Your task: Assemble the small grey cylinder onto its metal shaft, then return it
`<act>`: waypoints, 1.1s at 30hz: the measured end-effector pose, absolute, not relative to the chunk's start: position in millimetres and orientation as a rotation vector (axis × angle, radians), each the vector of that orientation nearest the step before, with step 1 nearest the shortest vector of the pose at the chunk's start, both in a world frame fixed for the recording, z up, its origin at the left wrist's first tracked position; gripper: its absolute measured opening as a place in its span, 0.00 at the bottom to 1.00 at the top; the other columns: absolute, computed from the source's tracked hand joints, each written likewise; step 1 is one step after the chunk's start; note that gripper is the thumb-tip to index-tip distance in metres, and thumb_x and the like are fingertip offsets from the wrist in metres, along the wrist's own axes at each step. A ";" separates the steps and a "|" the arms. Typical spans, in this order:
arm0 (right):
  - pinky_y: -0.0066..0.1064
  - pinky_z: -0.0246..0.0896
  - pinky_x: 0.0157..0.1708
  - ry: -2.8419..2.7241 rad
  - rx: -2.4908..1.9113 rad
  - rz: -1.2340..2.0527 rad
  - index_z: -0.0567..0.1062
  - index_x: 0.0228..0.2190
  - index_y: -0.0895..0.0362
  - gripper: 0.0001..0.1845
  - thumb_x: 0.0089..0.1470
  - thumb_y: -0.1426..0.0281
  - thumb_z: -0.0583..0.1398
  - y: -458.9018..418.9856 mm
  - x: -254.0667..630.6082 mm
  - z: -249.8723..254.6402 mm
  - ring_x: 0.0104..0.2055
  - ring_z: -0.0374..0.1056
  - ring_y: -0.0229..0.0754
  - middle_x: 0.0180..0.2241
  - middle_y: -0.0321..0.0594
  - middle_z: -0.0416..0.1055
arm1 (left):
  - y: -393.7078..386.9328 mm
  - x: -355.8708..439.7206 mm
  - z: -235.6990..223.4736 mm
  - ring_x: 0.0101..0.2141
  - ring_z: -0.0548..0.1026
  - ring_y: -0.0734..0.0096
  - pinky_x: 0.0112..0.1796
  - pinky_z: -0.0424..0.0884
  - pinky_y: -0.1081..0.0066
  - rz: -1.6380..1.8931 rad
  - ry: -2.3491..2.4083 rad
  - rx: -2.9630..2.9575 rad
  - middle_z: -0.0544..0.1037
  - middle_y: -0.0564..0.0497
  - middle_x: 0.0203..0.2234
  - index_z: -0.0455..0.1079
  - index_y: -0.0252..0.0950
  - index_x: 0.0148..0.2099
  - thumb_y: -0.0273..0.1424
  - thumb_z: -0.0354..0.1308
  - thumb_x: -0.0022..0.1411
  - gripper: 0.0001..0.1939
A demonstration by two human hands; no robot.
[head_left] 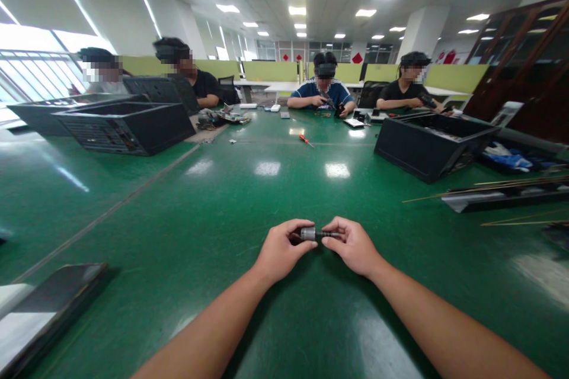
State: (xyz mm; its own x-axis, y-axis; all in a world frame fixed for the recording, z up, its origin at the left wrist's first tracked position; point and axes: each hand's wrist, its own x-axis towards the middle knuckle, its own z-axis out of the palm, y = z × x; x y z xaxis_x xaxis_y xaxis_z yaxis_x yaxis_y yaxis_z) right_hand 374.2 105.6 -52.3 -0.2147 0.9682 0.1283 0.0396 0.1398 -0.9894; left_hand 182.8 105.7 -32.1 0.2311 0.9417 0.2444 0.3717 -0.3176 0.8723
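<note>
One green table [231, 189] fills most of the frame, its near edge out of view. Three black metal cases stand on it: one [166, 130] at upper left, a second [31, 115] largely hidden behind it, and a third [409, 151] at upper right. Four people [320, 95] sit along the far side, the leftmost partly covered by the cases. One flat dark object [66, 287] at lower left is cut off by the frame edge. Two bare forearms [213, 320] slant up from the bottom edge, converging near the centre, wrists bent inward. The left hand [284, 249] pinches a grey metal cylinder [307, 234] between thumb and fingers, just below the frame's centre; the right hand [351, 246] grips a slim dark shaft [326, 234] in line with it. Fingers hide both outer ends, and whether the two are joined cannot be told. One orange-handled screwdriver [304, 138] lies at upper centre.
</note>
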 end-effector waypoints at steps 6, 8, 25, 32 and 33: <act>0.31 0.63 0.32 -1.458 -1.049 1.245 0.73 0.31 0.58 0.09 0.47 0.66 0.63 104.7 373.7 -48.9 0.29 0.69 0.39 0.27 0.38 0.73 | 104.7 182.7 -31.4 0.37 0.79 0.65 0.40 0.74 0.68 1.082 1.229 1.852 0.82 0.49 0.37 0.76 0.38 0.44 0.30 0.67 0.50 0.16; 0.30 0.62 0.31 -1.457 -1.059 1.244 0.73 0.30 0.58 0.10 0.48 0.65 0.63 104.7 373.4 -48.0 0.28 0.68 0.39 0.25 0.37 0.73 | 104.7 182.7 -31.8 0.37 0.79 0.64 0.40 0.74 0.68 1.079 1.227 1.851 0.82 0.49 0.37 0.76 0.37 0.44 0.30 0.67 0.51 0.16; 0.30 0.62 0.29 -1.420 -1.039 1.273 0.71 0.34 0.57 0.11 0.49 0.65 0.63 107.0 375.3 -52.6 0.29 0.71 0.40 0.27 0.38 0.74 | 107.7 180.9 -32.9 0.36 0.79 0.64 0.40 0.75 0.67 1.108 1.257 1.838 0.82 0.48 0.37 0.76 0.38 0.45 0.31 0.67 0.49 0.18; 0.28 0.59 0.25 -1.419 -1.074 1.285 0.72 0.34 0.58 0.12 0.50 0.63 0.62 107.5 376.3 -53.3 0.26 0.68 0.38 0.26 0.39 0.75 | 106.7 181.2 -32.3 0.36 0.79 0.64 0.40 0.75 0.67 1.120 1.263 1.836 0.82 0.48 0.37 0.76 0.38 0.45 0.31 0.67 0.49 0.18; 0.27 0.58 0.24 -1.420 -1.087 1.283 0.72 0.34 0.58 0.12 0.51 0.63 0.62 107.4 376.3 -53.2 0.25 0.67 0.37 0.26 0.39 0.75 | 106.7 181.3 -32.3 0.37 0.79 0.64 0.40 0.75 0.67 1.120 1.260 1.831 0.82 0.48 0.37 0.76 0.38 0.45 0.31 0.67 0.49 0.18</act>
